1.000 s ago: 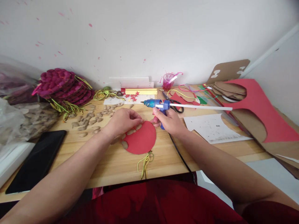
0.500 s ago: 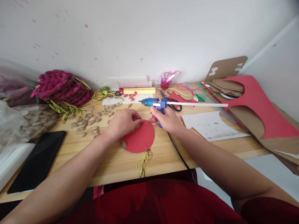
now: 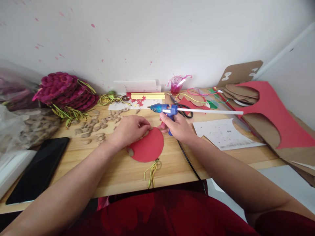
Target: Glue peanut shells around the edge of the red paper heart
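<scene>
My right hand (image 3: pixel 180 126) is wrapped round the handle of a blue glue gun (image 3: pixel 168 110), whose nozzle points left above the table. A long white glue stick (image 3: pixel 210 111) sticks out of its back. Beneath lies a red paper disc (image 3: pixel 149 146) with a yellow-green yarn tassel (image 3: pixel 152 175) at its near edge. The fingers of my left hand (image 3: pixel 129 131) are closed at the disc's far rim, pressing a peanut (image 3: pixel 145 133) that they partly cover. Another peanut (image 3: pixel 130 151) sits at the disc's left edge.
Loose peanuts (image 3: pixel 94 124) lie left of the disc, beside a plastic bag of peanuts (image 3: pixel 41 127) and a black phone (image 3: pixel 39 170). Behind are stacked magenta peanut discs (image 3: pixel 65 90), a pink paint cup (image 3: pixel 176 86) and scissors (image 3: pixel 185 113). Red card offcuts (image 3: pixel 278 114) lie right.
Hardly anything differs. My hands, the glue gun and the disc keep their places, while the whole view has shifted slightly.
</scene>
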Tool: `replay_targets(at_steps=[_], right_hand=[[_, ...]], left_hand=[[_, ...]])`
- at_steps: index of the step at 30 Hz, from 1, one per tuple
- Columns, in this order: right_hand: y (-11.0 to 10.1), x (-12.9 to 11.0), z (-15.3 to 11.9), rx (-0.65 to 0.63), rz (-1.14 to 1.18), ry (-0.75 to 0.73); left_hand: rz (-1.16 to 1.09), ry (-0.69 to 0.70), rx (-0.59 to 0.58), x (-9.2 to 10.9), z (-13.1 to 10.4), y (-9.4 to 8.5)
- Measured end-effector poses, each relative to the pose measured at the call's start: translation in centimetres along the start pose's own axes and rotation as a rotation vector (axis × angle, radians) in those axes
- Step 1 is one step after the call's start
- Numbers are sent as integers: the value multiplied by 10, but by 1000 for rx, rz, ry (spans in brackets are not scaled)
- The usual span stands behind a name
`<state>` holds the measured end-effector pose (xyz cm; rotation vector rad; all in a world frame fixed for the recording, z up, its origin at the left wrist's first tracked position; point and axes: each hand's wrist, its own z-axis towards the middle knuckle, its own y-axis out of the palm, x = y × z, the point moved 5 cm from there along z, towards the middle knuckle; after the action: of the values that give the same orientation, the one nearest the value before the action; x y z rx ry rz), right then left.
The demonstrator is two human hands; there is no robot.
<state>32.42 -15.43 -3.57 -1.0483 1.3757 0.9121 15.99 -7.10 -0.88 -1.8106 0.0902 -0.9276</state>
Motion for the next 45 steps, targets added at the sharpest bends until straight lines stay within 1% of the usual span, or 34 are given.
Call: replay_targets(at_steps=[3, 5, 12, 20, 23, 25, 26, 29, 31, 33, 35, 37, 39, 42, 45], right_hand=[[0, 0, -1, 1, -7, 2], [0, 0, -1, 1, -7, 8], [0, 1, -1, -2, -11, 6], [0, 2, 0, 4, -3, 5], [0, 3, 1, 6, -2, -5], [-1, 2, 1, 7, 23, -16], [-1, 0, 1, 10, 45, -24], [-3, -8, -3, 4, 140, -58], [-3, -17, -9, -35, 204, -94], [0, -25, -15, -78, 241, -137], [2, -32, -22, -93, 237, -186], [5, -37, -28, -122, 226, -236], [9, -38, -33, -153, 217, -263], [11, -37, -36, -170, 169, -257], [10, -34, -37, -152, 90, -228]], left_hand=[[-14, 48, 66, 1, -1, 1], [3, 64, 81, 1, -1, 2], [113, 58, 41, 5, 0, 3], [132, 63, 23, 9, -2, 3], [113, 66, 34, 10, -2, 2], [10, 43, 37, 6, -1, 1], [-81, 21, 32, 1, 0, 0], [-476, -56, -2, -15, 4, -4], [-770, -101, -50, -26, 7, -7], [-1037, -124, -99, -32, 8, -10], [-1233, -112, -135, -34, 9, -13], [-1344, -83, -161, -33, 8, -16], [-1389, -63, -193, -31, 7, -16], [-1410, -39, -219, -29, 6, -16], [-1412, -20, -225, -29, 5, -16]])
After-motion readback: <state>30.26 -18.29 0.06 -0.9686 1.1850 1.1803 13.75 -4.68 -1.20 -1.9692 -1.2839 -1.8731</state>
